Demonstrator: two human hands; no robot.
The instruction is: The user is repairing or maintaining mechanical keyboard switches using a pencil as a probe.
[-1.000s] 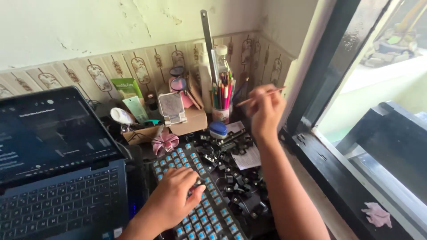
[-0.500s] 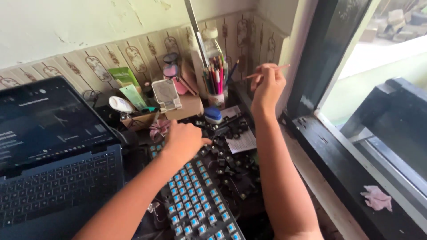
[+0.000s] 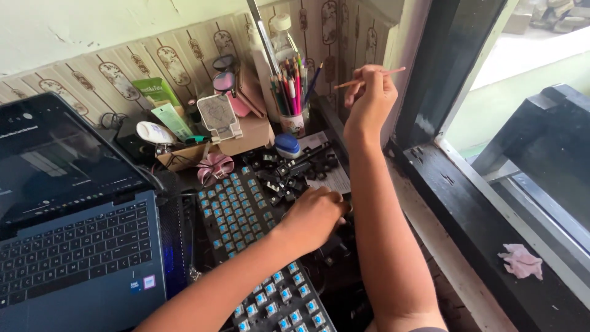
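Left hand (image 3: 314, 216) is now shifted right onto loose black keycaps (image 3: 289, 175) beside the stripped keyboard (image 3: 236, 206), fingers curled, contents unclear; right hand (image 3: 369, 101) is kept raised, thin brush (image 3: 369, 78) pinched.

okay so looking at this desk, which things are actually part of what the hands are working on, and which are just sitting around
In use: keyboard with bare blue switches; loose black keycaps under the left hand; thin brush in the right hand.

Lying about: laptop; pencil cup; pink cloth.
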